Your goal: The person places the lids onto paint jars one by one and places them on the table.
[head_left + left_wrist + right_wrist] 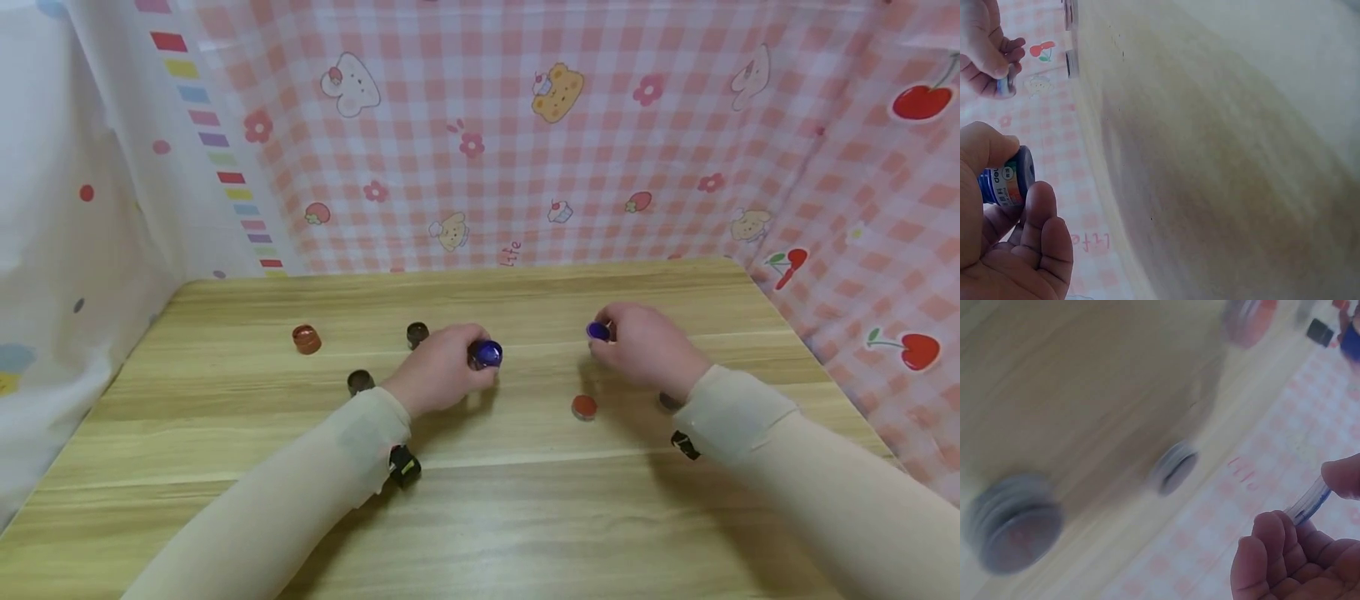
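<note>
Over the middle of the table, my left hand grips a small blue paint jar. Its mouth is uncovered in the head view, and a printed label wraps its side in the left wrist view. To the right, my right hand pinches a round blue lid by its edge, held apart from the jar. The right wrist view shows this lid edge-on as a thin disc between thumb and fingers. Nearest below the right hand lies a red lid.
An orange-red jar stands open at the left. Two dark jars, one farther back and one nearer, are beside the left hand and forearm. A dark lid shows partly beneath the right wrist. Checked cloth hangs behind the table.
</note>
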The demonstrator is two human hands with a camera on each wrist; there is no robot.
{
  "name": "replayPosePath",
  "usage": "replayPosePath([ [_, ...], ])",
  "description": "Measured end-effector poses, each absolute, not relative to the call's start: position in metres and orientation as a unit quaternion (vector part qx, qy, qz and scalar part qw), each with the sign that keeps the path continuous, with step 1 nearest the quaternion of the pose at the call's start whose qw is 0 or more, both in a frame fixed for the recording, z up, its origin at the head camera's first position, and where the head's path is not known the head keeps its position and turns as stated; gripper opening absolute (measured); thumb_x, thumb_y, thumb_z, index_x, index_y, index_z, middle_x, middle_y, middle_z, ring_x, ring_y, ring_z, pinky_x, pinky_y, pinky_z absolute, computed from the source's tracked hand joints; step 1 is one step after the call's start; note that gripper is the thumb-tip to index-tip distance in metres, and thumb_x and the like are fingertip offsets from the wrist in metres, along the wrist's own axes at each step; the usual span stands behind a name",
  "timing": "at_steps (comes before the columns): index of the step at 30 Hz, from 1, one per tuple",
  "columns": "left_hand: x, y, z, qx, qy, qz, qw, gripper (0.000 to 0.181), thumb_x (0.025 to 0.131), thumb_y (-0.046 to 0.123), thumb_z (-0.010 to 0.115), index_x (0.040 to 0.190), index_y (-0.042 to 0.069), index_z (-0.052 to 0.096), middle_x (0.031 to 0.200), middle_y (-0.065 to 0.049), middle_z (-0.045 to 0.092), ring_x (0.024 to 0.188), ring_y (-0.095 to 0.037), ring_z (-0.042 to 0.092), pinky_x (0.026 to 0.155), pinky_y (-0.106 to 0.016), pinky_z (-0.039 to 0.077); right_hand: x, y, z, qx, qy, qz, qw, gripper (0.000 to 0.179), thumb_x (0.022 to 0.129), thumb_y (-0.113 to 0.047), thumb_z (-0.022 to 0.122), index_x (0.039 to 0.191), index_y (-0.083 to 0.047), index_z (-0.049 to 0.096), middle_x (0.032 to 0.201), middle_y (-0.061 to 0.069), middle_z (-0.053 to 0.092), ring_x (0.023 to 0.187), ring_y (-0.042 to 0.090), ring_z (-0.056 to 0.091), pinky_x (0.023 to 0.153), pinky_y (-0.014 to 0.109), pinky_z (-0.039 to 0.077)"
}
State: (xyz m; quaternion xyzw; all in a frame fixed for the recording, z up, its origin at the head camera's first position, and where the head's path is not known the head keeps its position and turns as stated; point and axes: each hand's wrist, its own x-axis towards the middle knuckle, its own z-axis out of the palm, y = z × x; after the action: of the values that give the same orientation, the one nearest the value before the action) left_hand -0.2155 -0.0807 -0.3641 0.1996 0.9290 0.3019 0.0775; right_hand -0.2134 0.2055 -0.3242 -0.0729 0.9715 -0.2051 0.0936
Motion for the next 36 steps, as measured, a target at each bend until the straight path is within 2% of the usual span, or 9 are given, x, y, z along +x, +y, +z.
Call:
replayPosePath([
  [6, -0.215, -0.081, -0.367, 0.210, 0.926, 0.305, 0.066, 0.030, 0.094, 0.027, 0.079, 0.117, 0.011, 0.069, 0.113, -0.003, 0.071, 0.104, -0.019, 0.066, 0.099, -0.040, 0.056, -0.209, 0.187, -0.321, -0.101, 0.967, -0.216, 0.087, 0.035, 0.102, -0.027, 0.067, 0.127, -0.002, 0.066, 0.108, 0.013, 0.070, 0.090, 0.024, 0.063, 0.076, 0.034, 0.055],
  [13, -0.215, -0.081, -0.370, 0.223, 0.924, 0.305, 0.055, 0.031, 0.094, 0.027, 0.080, 0.118, 0.009, 0.070, 0.111, -0.004, 0.070, 0.100, -0.018, 0.064, 0.094, -0.038, 0.056, -0.202, 0.166, -0.318, -0.133, 0.965, -0.213, 0.075, 0.034, 0.101, -0.028, 0.069, 0.125, -0.004, 0.069, 0.107, 0.010, 0.072, 0.089, 0.021, 0.064, 0.081, 0.037, 0.057],
  [18, -0.213, -0.081, -0.369, 0.226, 0.924, 0.305, 0.051, 0.032, 0.093, 0.027, 0.080, 0.118, 0.008, 0.071, 0.107, -0.004, 0.069, 0.094, -0.017, 0.062, 0.088, -0.036, 0.055, -0.201, 0.153, -0.318, -0.156, 0.960, -0.223, 0.065, 0.031, 0.101, -0.028, 0.070, 0.123, -0.005, 0.070, 0.100, 0.007, 0.071, 0.083, 0.019, 0.062, 0.074, 0.033, 0.054],
  [26, -0.211, -0.082, -0.369, 0.228, 0.921, 0.311, 0.053, 0.033, 0.092, 0.026, 0.081, 0.118, 0.008, 0.070, 0.106, -0.003, 0.068, 0.093, -0.017, 0.062, 0.086, -0.034, 0.055, -0.196, 0.138, -0.322, -0.190, 0.949, -0.245, 0.051, 0.025, 0.100, -0.025, 0.071, 0.117, -0.006, 0.072, 0.100, 0.007, 0.068, 0.082, 0.018, 0.060, 0.072, 0.031, 0.051],
  [36, -0.209, -0.083, -0.369, 0.245, 0.918, 0.308, 0.036, 0.030, 0.090, 0.024, 0.080, 0.113, 0.008, 0.072, 0.104, -0.003, 0.067, 0.094, -0.017, 0.061, 0.087, -0.035, 0.055, -0.189, 0.124, -0.323, -0.203, 0.938, -0.277, 0.056, 0.024, 0.101, -0.023, 0.071, 0.119, -0.006, 0.070, 0.101, 0.006, 0.066, 0.083, 0.018, 0.061, 0.071, 0.030, 0.053],
])
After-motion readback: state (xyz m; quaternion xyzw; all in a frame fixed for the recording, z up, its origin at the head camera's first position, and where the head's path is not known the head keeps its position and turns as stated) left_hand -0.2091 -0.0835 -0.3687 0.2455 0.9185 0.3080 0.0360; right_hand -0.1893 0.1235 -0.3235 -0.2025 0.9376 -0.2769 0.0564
